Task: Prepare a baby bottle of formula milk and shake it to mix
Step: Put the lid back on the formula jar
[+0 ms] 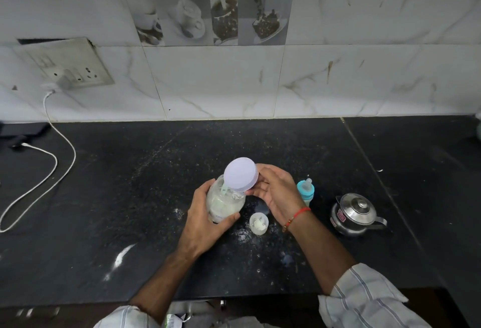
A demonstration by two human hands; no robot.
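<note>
My left hand [205, 217] grips a clear jar of white formula powder [224, 201], tilted, above the black counter. A pale green scoop handle shows inside the jar's mouth. My right hand [277, 192] holds the jar's round pale lid [240, 174] by its rim, half over the opening. The baby bottle [306, 190], with a teal collar and clear teat, stands just right of my right hand. A small clear bottle cap [259, 223] sits on the counter below the jar.
A small steel kettle [355, 214] stands to the right. Spilled white powder dots the black counter [130, 197] near the cap and at the left front. A white charging cable [56, 161] runs from the wall socket [78, 72] across the left side.
</note>
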